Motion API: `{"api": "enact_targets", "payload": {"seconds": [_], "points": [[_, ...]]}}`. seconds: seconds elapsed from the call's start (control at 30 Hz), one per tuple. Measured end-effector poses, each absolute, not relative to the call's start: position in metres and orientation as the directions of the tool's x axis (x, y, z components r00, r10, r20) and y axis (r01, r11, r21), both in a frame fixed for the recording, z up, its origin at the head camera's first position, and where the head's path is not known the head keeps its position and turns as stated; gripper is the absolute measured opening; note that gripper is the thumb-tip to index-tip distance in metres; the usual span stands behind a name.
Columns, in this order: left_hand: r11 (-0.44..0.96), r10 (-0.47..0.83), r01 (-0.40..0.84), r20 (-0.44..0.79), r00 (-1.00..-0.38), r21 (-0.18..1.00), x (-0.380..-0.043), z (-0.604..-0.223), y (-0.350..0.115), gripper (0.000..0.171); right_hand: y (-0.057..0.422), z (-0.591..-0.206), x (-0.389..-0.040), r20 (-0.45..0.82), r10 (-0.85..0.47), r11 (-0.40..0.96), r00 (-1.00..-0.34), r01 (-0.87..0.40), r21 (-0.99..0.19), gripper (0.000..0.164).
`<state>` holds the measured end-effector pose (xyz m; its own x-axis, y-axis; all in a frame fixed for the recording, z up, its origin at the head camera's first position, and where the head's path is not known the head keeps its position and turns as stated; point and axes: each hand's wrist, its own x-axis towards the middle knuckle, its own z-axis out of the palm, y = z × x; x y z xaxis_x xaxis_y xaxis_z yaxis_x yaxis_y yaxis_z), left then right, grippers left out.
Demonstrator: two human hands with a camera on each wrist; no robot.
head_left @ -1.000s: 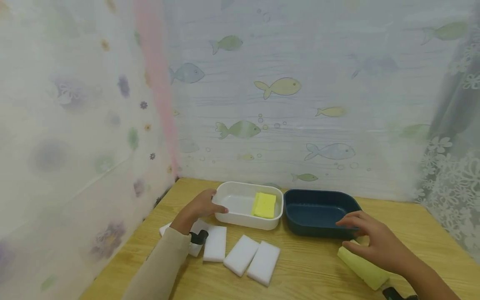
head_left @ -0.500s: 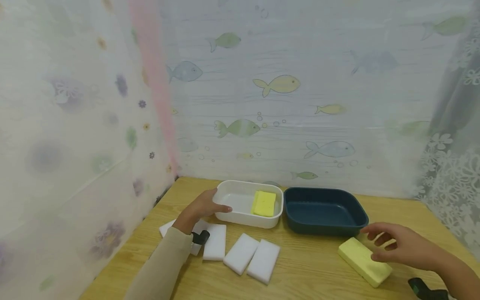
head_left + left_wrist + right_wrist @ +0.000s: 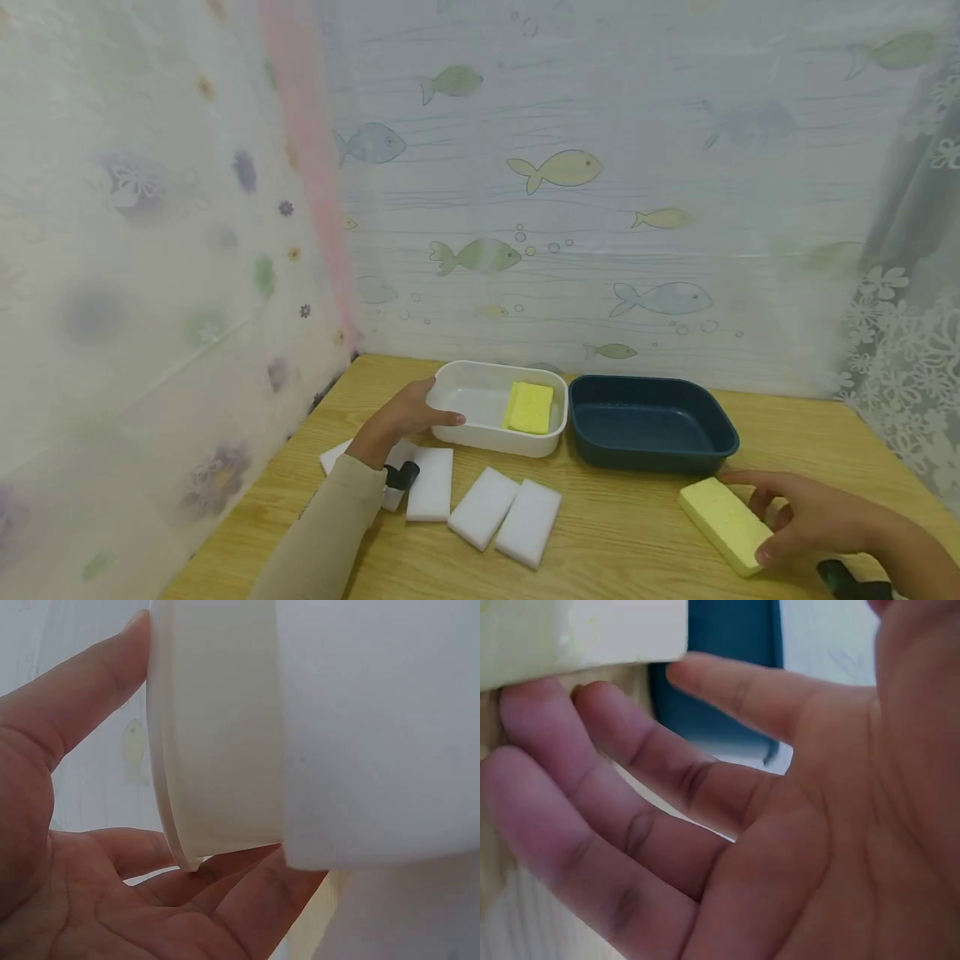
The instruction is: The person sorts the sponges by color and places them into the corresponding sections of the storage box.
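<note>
A white tray (image 3: 480, 437) stands near the back of the table, and a bright yellow sponge (image 3: 531, 408) lies in its right end. My left hand (image 3: 405, 412) grips the tray's left end. In the left wrist view, the thumb (image 3: 124, 664) is at the rim and the other fingers are round the wall. At front right a pale yellow sponge block (image 3: 725, 525) lies slantwise on the table. My right hand (image 3: 817, 517) is on its right side, with thumb and forefinger spread along it. In the right wrist view, the fingertips (image 3: 536, 705) are right at the block's edge (image 3: 585, 637).
To the right of the white tray, a dark blue tray (image 3: 648, 425) stands close beside it. Several white foam pads (image 3: 528, 523) lie on the wooden table (image 3: 615, 542) in front, some partly behind the left wrist. Patterned curtains (image 3: 480, 200) hang behind and at the sides.
My right hand has drawn back from the dark blue tray's front corner, to the right and nearer, then lowered to the yellow sponge block's side. The left hand stays on the white tray.
</note>
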<state>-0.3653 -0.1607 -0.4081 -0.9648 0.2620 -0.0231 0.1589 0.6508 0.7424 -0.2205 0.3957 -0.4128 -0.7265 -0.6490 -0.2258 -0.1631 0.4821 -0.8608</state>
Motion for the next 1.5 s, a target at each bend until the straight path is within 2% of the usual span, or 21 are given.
{"api": "enact_targets", "payload": {"seconds": [0.27, 0.5, 0.7, 1.5], "points": [[0.654, 0.267, 0.163, -0.024, -0.963, 0.738, -0.366, -0.41, -0.161, 0.096, 0.375, -0.419, -0.222, -0.246, -0.583, 0.562, -0.774, -0.166, -0.81, 0.076], [0.598, 0.271, 0.131, -0.045, -0.962, 0.791, -0.365, -0.407, -0.162, 0.094, 0.366, -0.419, -0.223, -0.246, -0.552, 0.603, -0.796, -0.178, -0.778, 0.08], [0.597, 0.28, 0.143, -0.038, -0.959, 0.789, -0.365, -0.406, -0.162, 0.09, 0.36, -0.418, -0.221, -0.233, -0.549, 0.617, -0.803, -0.2, -0.761, 0.079], [0.643, 0.277, 0.17, -0.02, -0.961, 0.747, -0.365, -0.408, -0.162, 0.094, 0.32, -0.428, -0.214, -0.191, -0.564, 0.619, -0.803, -0.258, -0.742, 0.079]]}}
